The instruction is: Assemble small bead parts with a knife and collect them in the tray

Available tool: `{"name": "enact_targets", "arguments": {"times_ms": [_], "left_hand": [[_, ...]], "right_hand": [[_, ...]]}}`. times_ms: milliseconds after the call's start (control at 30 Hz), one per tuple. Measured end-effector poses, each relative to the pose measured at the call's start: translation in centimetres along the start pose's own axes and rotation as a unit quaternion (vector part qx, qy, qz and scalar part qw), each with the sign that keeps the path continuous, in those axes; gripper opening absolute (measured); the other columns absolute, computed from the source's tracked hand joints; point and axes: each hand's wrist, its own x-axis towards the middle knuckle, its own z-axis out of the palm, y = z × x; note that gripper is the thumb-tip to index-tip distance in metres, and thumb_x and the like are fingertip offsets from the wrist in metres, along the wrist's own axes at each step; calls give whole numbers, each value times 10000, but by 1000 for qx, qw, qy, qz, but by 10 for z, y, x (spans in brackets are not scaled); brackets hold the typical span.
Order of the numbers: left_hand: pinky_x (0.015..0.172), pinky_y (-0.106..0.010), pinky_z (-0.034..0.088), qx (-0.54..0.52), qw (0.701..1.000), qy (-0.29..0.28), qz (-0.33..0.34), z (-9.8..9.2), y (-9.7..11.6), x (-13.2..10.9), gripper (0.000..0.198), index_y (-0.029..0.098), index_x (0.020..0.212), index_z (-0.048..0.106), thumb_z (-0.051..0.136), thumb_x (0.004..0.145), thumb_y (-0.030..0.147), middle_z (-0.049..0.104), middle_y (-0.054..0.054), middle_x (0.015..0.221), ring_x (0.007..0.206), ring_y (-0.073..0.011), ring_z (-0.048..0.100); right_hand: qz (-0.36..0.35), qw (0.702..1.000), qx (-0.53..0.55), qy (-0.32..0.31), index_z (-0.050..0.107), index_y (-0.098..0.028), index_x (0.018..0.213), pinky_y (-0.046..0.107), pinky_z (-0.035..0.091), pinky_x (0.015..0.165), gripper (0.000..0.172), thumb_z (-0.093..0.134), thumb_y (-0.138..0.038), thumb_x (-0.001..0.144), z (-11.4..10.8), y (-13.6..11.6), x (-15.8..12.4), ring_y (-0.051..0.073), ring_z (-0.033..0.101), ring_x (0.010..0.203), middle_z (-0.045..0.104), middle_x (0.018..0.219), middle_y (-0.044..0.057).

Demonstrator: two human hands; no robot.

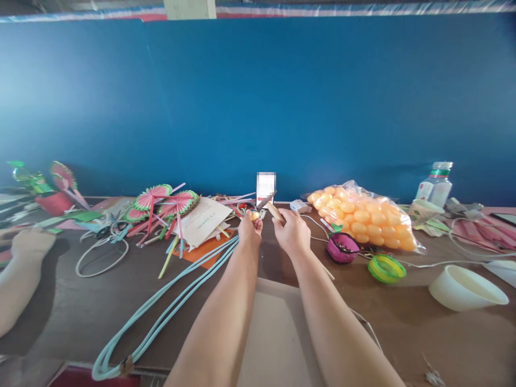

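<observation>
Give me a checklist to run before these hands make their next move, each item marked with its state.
1. Right hand grips the tool by its wooden handle: ok.
2. Left hand holds the small yellow thing: ok.
3. Left fingers not touching the tool's dark end: cannot tell.
4. Other person's hand apart from both: ok.
5. Space beside the left hand uncluttered: not ok, papers lie there.

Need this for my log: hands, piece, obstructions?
Left hand holding small yellow piece. Right hand gripping wooden-handled tool. Possible snag: pale-blue tubes beside left forearm.
</observation>
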Motion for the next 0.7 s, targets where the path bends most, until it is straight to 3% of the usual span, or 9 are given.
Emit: {"name": "enact_targets", "arguments": {"times_ms": [67,200,367,500,633,700], "left_hand": [[544,-156,458,4,1000,-6,5,0,0,0,123,178,825,564,603,868,287,533,-6,706,527,-51,514],[544,-151,458,-3,1000,-18,1,1,0,-1,110,178,819,553,597,871,264,524,-3,680,520,-51,515],[534,-143,456,-9,1000,-16,-1,1,-1,-2,96,172,840,559,573,886,256,529,-4,682,522,-49,512],[535,-142,456,-10,1000,-25,-3,1,-2,-2,129,169,796,546,592,877,258,517,-1,661,514,-48,503],[552,-149,462,-9,1000,-20,4,1,-2,-2,95,173,829,564,606,866,249,525,-2,677,517,-49,510],[556,-153,465,-7,1000,-20,3,0,-2,-2,80,176,845,566,599,869,245,530,-2,676,523,-52,513]], "right_hand": [[5,1000,-3,15,627,-281,1174,277,419,713,324,526,-316,868,-1,0,0,213,603,946,637,1117,55],[0,1000,-20,-18,659,-300,1093,276,415,694,266,542,-298,854,1,1,1,199,610,884,640,1066,35],[10,999,-12,31,608,-282,1192,277,420,698,331,520,-306,873,3,2,1,205,604,928,621,1143,56],[3,1000,-24,-12,645,-300,1111,275,418,686,270,532,-301,866,4,2,1,198,611,877,633,1074,38],[-1,1000,-13,26,613,-297,1170,273,421,695,306,512,-308,882,5,2,0,205,606,935,624,1132,46],[4,1000,-16,13,619,-296,1162,273,419,691,302,516,-310,878,5,2,0,207,606,925,629,1114,46]]}}
